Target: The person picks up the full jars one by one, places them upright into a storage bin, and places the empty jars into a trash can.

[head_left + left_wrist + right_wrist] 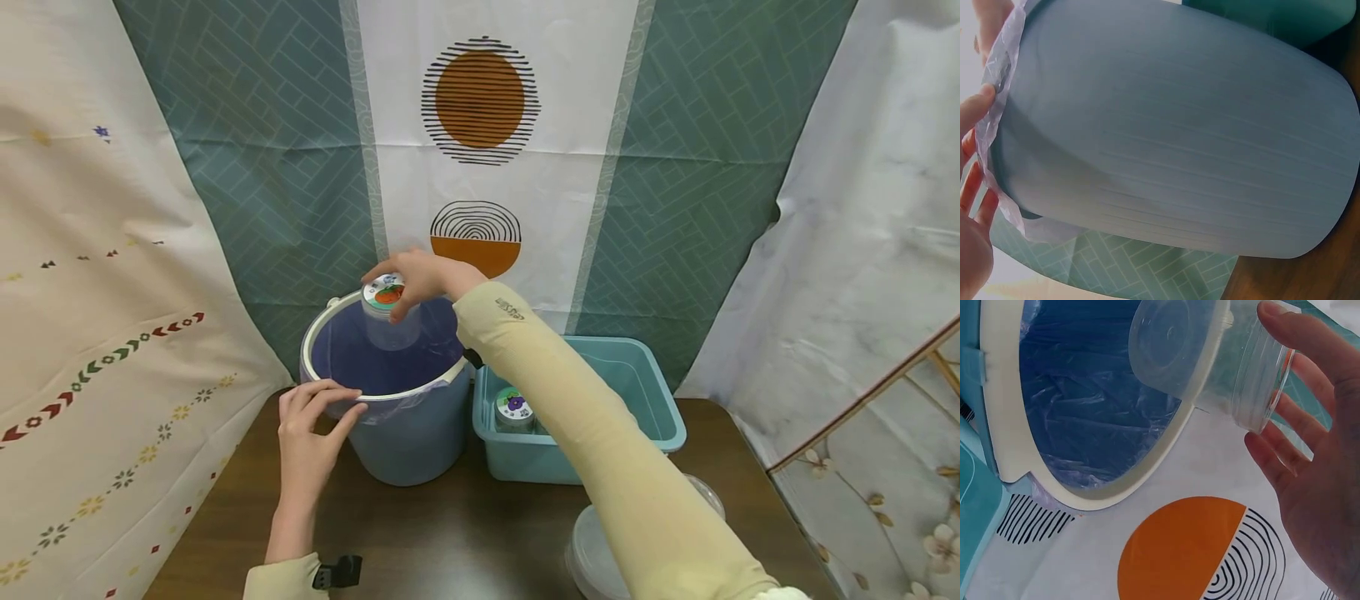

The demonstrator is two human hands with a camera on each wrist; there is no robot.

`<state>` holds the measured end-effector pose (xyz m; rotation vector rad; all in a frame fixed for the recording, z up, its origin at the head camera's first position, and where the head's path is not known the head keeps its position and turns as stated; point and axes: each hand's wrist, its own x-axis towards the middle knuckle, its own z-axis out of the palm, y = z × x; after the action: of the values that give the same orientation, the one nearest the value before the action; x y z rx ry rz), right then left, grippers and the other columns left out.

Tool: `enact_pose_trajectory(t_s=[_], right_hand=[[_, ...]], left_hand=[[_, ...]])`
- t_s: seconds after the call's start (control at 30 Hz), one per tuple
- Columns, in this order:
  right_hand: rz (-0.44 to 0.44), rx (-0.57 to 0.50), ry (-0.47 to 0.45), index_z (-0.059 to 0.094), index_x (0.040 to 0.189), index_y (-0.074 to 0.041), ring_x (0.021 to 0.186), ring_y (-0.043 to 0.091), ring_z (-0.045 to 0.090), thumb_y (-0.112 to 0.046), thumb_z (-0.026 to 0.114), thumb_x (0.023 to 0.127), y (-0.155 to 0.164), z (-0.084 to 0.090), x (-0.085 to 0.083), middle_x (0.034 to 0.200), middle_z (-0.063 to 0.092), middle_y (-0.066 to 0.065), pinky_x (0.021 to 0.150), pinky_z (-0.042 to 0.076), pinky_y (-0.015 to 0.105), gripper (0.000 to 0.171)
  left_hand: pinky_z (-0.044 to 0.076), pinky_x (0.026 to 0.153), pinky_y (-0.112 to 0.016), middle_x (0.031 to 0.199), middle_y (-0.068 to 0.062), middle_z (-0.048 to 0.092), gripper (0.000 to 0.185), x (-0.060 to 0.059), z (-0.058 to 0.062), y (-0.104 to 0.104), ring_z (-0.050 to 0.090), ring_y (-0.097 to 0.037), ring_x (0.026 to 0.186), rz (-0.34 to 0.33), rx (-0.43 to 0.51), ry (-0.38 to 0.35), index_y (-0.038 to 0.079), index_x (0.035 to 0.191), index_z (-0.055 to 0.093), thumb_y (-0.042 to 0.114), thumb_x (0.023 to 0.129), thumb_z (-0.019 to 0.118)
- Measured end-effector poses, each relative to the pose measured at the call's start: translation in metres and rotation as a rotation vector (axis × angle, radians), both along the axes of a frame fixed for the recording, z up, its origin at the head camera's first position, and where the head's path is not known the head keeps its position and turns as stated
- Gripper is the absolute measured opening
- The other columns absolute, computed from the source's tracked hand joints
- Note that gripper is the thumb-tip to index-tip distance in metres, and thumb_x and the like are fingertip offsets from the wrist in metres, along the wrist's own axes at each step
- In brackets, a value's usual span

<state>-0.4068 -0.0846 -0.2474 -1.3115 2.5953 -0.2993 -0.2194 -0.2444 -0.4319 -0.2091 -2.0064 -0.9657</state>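
A blue-grey trash can (408, 442) stands upright with a cream rim and a thin plastic liner (1013, 75) folded over its edge. Over its mouth, my right hand (427, 277) grips a clear plastic jar (1219, 369) around its lidded end. The jar's lid carries a round label with an orange picture, and its body hangs inside the rim in the head view. At the can's near left edge, my left hand (309, 429) pinches the rim and liner between thumb and fingers. Inside the can, dark blue shows; the bottom is hidden.
Right of the can sits a teal basin (525, 462) holding a jar with a purple-flower label (514, 406). My right sleeve covers part of it. Clear round containers (592, 550) stand on the dark wooden table (450, 542) in front. Patterned cloths hang behind and at both sides.
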Motion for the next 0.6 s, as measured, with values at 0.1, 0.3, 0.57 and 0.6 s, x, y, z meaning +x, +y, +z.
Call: enact_pose_trajectory(t_s=[0.1,0.3,0.57,0.6], right_hand=[[-0.003,-0.009,0.002,0.047,0.147,-0.032,0.121,0.02,0.042,-0.034,0.079,0.081,0.001,-0.002,-0.001,0.139,0.053,0.001,0.095,0.044,0.031,0.073],[0.005,-0.031,0.011,0.048,0.147,-0.03,0.12,0.02,0.044,-0.034,0.079,0.082,0.002,-0.005,-0.003,0.14,0.053,0.002,0.096,0.045,0.031,0.073],[-0.021,-0.031,0.02,0.046,0.147,-0.033,0.134,0.026,0.032,-0.035,0.08,0.082,0.0,-0.01,-0.002,0.147,0.048,0.003,0.103,0.042,0.037,0.073],[-0.02,-0.035,0.019,0.046,0.148,-0.032,0.134,0.026,0.032,-0.035,0.08,0.082,0.0,-0.011,-0.002,0.147,0.048,0.003,0.103,0.042,0.038,0.074]], left_hand=[[0.027,0.098,-0.022,0.1,-0.012,0.064,0.027,-0.001,-0.001,0.0,0.04,-0.002,0.11,-0.002,-0.001,0.011,0.009,0.092,0.078,-0.001,0.068,0.086],[0.027,0.098,-0.022,0.1,-0.011,0.064,0.028,-0.001,0.0,0.001,0.041,-0.003,0.109,-0.005,0.004,0.023,0.009,0.092,0.078,-0.002,0.068,0.086],[0.026,0.098,-0.022,0.1,-0.011,0.065,0.027,0.0,0.002,0.002,0.042,-0.006,0.108,-0.003,0.019,0.004,0.01,0.092,0.078,-0.001,0.069,0.086],[0.026,0.098,-0.022,0.1,-0.011,0.065,0.027,0.0,0.001,0.001,0.042,-0.006,0.108,-0.002,0.021,-0.001,0.01,0.092,0.078,-0.001,0.069,0.086]])
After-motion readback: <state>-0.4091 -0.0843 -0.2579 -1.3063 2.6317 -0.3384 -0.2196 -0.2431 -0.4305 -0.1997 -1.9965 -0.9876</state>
